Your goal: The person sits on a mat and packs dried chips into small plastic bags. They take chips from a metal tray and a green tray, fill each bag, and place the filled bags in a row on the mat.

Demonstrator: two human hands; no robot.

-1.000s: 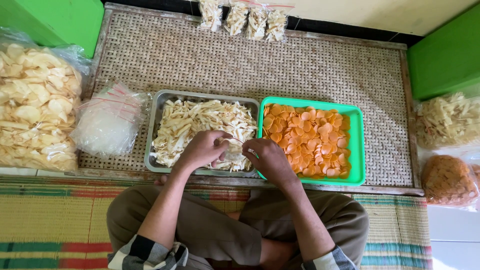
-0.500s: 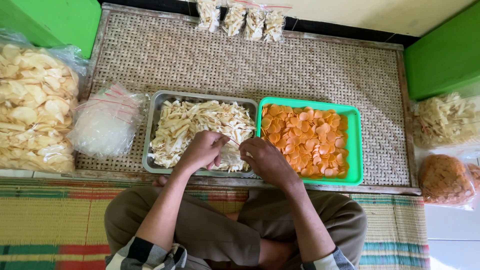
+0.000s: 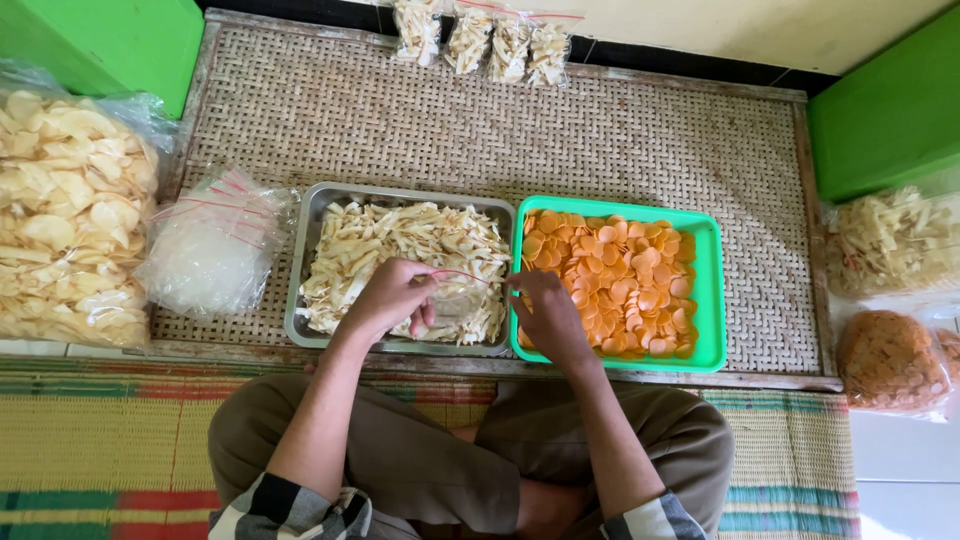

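A small clear zip bag (image 3: 462,300) with a red seal line is stretched between my two hands over the steel tray (image 3: 305,245) of pale strip crackers (image 3: 385,240). My left hand (image 3: 392,297) pinches the bag's left end. My right hand (image 3: 545,310) pinches its right end, at the inner edge of the green tray (image 3: 712,300) of round orange crackers (image 3: 610,275). The bag holds some pale crackers. Both trays sit side by side on a woven rattan table (image 3: 640,140).
A pile of empty zip bags (image 3: 210,250) lies left of the steel tray. A big bag of pale crackers (image 3: 65,215) is far left. Several small filled bags (image 3: 485,40) line the far edge. Bags of crackers (image 3: 895,290) and green boxes (image 3: 890,110) stand at the right.
My hands have moved apart, pulling the bag's top edge taut between them; earlier they were close together over the steel tray's near right corner.
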